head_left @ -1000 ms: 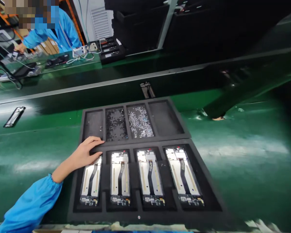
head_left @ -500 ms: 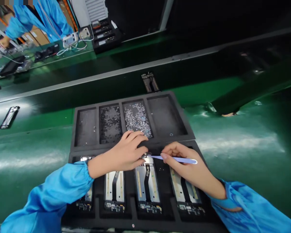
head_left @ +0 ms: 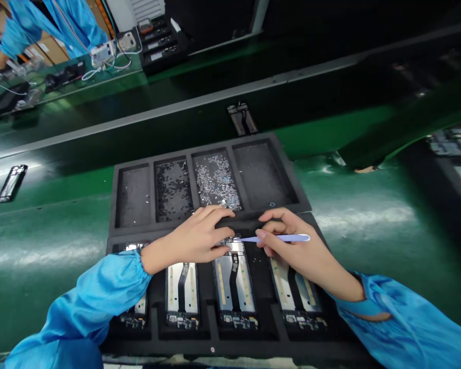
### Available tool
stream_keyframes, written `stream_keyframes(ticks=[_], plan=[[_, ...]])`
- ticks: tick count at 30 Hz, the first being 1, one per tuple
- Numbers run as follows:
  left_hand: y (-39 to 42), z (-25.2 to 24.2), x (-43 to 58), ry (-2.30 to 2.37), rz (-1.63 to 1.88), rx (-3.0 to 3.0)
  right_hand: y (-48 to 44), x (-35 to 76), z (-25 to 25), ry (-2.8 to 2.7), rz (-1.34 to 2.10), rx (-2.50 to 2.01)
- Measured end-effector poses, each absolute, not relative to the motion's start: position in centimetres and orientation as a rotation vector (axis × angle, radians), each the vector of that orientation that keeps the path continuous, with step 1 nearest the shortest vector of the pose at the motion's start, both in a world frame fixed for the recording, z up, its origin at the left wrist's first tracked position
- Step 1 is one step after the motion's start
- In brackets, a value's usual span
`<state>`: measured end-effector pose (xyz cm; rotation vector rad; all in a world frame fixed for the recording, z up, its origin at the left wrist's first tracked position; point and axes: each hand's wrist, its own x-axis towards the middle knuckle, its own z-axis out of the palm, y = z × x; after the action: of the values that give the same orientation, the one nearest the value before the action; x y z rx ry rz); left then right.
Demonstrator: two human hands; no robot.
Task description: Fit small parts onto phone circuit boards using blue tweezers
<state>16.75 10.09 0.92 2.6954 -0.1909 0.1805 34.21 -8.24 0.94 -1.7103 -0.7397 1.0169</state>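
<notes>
A black foam tray (head_left: 111, 205) lies on the green bench. Its front row holds several open phone frames; the third from the left (head_left: 234, 284) has a silver top and a black flex cable. My left hand (head_left: 197, 238) rests on that frame's top edge, fingers curled and pressing on it. My right hand (head_left: 288, 246) pinches a pale lilac tweezers-like tool (head_left: 280, 238), its tip pointing left onto the same frame's top. The tray's back row has a pocket of silver small parts (head_left: 217, 179) and a pocket of dark small parts (head_left: 173, 187).
A black phone part (head_left: 11, 183) lies on the belt at far left. A dark fixture (head_left: 243, 119) sits behind the tray. Across the line a person in a blue coat (head_left: 57, 23) works at a bench with cables and black trays (head_left: 159, 38).
My left hand moved from the leftmost frame to the third one. My right hand came into view with the tool and brought its tip to that frame. The view tilted down.
</notes>
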Motion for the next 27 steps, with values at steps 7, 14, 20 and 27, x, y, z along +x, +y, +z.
stream_keyframes(ticks=[7,14,20,27], plan=[[9.5,0.7,17.3,-0.112,0.196,2.713,-8.0,34.6,0.2,-0.544,1.107,-1.602],[8.9,0.4,17.5,-0.074,0.269,2.748,-10.0,36.4,1.4,-0.571,0.771,-1.567],[8.5,0.2,17.6,-0.050,0.389,2.747,-14.4,39.1,2.1,-0.721,0.462,-1.775],[8.2,0.6,17.8,0.060,0.367,2.693,-14.9,38.5,-0.1,-0.634,0.429,-1.930]])
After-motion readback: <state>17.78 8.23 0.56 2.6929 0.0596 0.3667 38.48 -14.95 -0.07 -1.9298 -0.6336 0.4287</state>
